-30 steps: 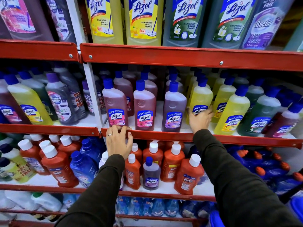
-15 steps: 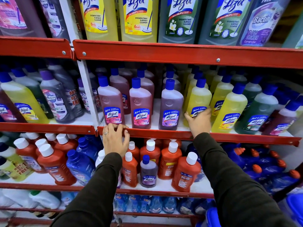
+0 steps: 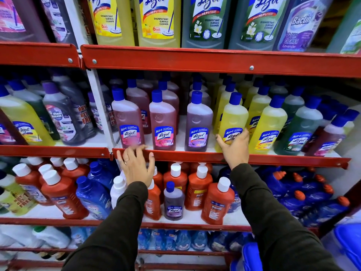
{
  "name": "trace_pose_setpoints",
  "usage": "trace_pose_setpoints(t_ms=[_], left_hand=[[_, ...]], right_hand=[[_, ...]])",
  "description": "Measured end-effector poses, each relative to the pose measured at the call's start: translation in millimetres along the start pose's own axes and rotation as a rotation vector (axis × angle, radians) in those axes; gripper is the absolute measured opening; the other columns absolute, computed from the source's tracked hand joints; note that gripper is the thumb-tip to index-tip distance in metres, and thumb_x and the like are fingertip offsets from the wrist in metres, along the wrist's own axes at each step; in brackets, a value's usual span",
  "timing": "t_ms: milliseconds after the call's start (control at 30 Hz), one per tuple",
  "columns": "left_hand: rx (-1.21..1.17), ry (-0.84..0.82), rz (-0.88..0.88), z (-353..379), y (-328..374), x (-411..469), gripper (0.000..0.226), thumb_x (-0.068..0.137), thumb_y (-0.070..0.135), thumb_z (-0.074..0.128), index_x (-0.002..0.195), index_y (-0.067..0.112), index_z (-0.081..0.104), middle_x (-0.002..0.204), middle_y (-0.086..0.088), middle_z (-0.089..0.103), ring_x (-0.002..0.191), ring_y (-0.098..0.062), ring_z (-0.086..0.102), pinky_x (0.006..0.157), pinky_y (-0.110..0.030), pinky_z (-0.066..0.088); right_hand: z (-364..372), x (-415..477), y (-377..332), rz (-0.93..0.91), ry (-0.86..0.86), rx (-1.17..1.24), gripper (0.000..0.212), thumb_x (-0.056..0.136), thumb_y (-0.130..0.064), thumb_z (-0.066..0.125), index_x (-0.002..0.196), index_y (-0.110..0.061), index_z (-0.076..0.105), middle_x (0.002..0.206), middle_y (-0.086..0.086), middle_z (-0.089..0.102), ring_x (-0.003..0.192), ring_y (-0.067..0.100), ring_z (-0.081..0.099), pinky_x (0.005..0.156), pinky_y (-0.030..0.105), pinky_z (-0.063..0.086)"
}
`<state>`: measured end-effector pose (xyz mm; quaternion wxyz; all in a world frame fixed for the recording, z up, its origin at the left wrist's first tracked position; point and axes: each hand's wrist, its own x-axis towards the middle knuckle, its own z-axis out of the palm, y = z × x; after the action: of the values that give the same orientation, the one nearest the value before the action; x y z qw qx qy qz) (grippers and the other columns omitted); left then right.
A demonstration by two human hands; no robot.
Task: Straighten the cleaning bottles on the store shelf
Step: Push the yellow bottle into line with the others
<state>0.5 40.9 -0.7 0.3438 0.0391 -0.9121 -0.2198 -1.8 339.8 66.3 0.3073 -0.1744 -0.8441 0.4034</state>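
On the middle red shelf [image 3: 195, 156] stands a front row of blue-capped Lizol bottles: two pink ones [image 3: 128, 122] [image 3: 163, 124], a purple one [image 3: 198, 124], then yellow ones. My right hand [image 3: 234, 148] wraps the base of the leftmost yellow bottle [image 3: 232, 122], thumb on its left side, fingers across the label. My left hand [image 3: 135, 166] hangs just in front of the shelf's red lip below the first pink bottle, fingers spread and slightly blurred, holding nothing. Dark sleeves cover both arms.
Further yellow [image 3: 270, 128], green [image 3: 301, 130] and maroon [image 3: 326, 137] bottles lean along the right of the same shelf. Orange Bactin bottles [image 3: 216, 204] and blue ones [image 3: 93, 198] fill the shelf below; large Lizol bottles [image 3: 156, 20] stand above. A white upright [image 3: 99, 108] divides the bays.
My left hand has let go of the shelf lip and dropped slightly, fingers now spread. My right hand stays on the yellow bottle, which stands a little further forward and more upright.
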Motion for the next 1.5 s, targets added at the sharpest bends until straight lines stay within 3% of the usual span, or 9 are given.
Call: trace_pose_setpoints(t_ms=[133, 267, 400, 533, 700, 900, 1067, 1333, 1500], left_hand=[[-0.194, -0.04, 0.082, 5.6, 42.3, -24.3, 0.044, 0.093, 0.044, 0.044, 0.132, 0.023, 0.048, 0.141, -0.004, 0.044, 0.137, -0.024, 0.039, 0.122, -0.049, -0.006], [-0.406, -0.135, 0.365, 12.3, 104.7, -35.5, 0.049, 0.096, 0.036, 0.047, 0.141, 0.019, 0.045, 0.146, -0.005, 0.044, 0.137, -0.021, 0.039, 0.12, -0.05, 0.019], [-0.682, -0.328, 0.459, 11.3, 169.8, -37.5, 0.058, 0.101, 0.034, 0.047, 0.155, 0.018, 0.029, 0.156, -0.003, 0.032, 0.142, -0.003, 0.028, 0.117, -0.019, 0.025], [-0.853, -0.452, 0.209, 18.2, 220.3, -36.5, 0.065, 0.105, 0.041, 0.04, 0.159, 0.022, 0.011, 0.165, 0.0, 0.013, 0.143, 0.009, 0.011, 0.116, -0.011, 0.014], [-1.074, -0.636, -0.144, 21.3, 251.5, -19.7, 0.067, 0.103, 0.057, 0.024, 0.16, 0.028, 0.003, 0.168, 0.001, 0.009, 0.152, -0.011, 0.01, 0.122, -0.032, 0.012], [-1.05, -0.599, -0.179, 22.7, 253.5, -14.4, 0.056, 0.108, 0.04, 0.024, 0.159, 0.02, 0.013, 0.162, -0.005, 0.024, 0.127, 0.001, 0.025, 0.082, 0.011, 0.02], [-1.054, -0.563, -0.166, 23.8, 252.5, -16.3, 0.058, 0.106, 0.045, 0.026, 0.159, 0.023, 0.015, 0.161, -0.007, 0.026, 0.14, -0.01, 0.03, 0.106, -0.02, 0.023], [-1.035, -0.592, -0.099, 24.6, 246.5, -15.0, 0.062, 0.105, 0.051, 0.029, 0.159, 0.025, 0.014, 0.162, -0.005, 0.024, 0.146, -0.014, 0.026, 0.115, -0.029, 0.025], [-0.876, -0.305, 0.071, 18.4, 226.8, -26.0, 0.055, 0.102, 0.051, 0.035, 0.152, 0.029, 0.031, 0.156, 0.002, 0.03, 0.133, 0.013, 0.021, 0.105, -0.008, 0.017]], right_hand=[[-6.5, -3.1, 5.5, 0.033, -0.037, 0.15, 0.094, 0.092, -0.06, 0.062, 0.156, -0.002, 0.025, 0.157, 0.021, 0.034, 0.149, 0.035, 0.032, 0.122, 0.044, 0.03], [-20.5, -2.7, 4.6, 0.069, -0.032, 0.362, 0.073, 0.104, -0.05, 0.044, 0.16, -0.006, 0.026, 0.165, 0.014, 0.029, 0.155, 0.026, 0.027, 0.127, 0.04, 0.022], [-26.1, -0.1, 7.7, 0.074, -0.095, 0.475, 0.071, 0.104, -0.059, 0.033, 0.159, -0.014, 0.032, 0.165, 0.008, 0.037, 0.153, 0.021, 0.033, 0.128, 0.039, 0.026], [-31.6, 1.3, 9.5, 0.076, -0.173, 0.557, 0.05, 0.11, -0.043, 0.03, 0.146, -0.013, 0.047, 0.142, -0.002, 0.057, 0.125, 0.006, 0.056, 0.096, -0.001, 0.038], [-33.2, 3.1, 17.0, 0.095, -0.215, 0.615, 0.049, 0.11, -0.044, 0.031, 0.134, -0.014, 0.061, 0.132, 0.004, 0.067, 0.114, 0.005, 0.063, 0.099, 0.017, 0.045], [-35.1, 2.1, 23.4, 0.084, -0.233, 0.58, 0.06, 0.105, -0.053, 0.033, 0.145, -0.013, 0.053, 0.144, 0.007, 0.061, 0.136, 0.018, 0.055, 0.121, 0.041, 0.039], [-38.4, 0.7, 19.6, 0.082, -0.234, 0.577, 0.058, 0.106, -0.045, 0.034, 0.149, -0.008, 0.047, 0.149, 0.012, 0.057, 0.14, 0.022, 0.052, 0.123, 0.044, 0.037], [-38.8, -4.5, 20.8, 0.039, -0.198, 0.535, 0.052, 0.111, -0.037, 0.033, 0.157, -0.012, 0.037, 0.149, -0.005, 0.047, 0.134, 0.005, 0.043, 0.104, 0.004, 0.035], [-30.3, -17.2, 23.5, -0.056, 0.093, 0.541, 0.037, 0.108, -0.036, 0.039, 0.131, -0.016, 0.059, 0.133, 0.003, 0.061, 0.126, 0.017, 0.056, 0.111, 0.046, 0.047]])
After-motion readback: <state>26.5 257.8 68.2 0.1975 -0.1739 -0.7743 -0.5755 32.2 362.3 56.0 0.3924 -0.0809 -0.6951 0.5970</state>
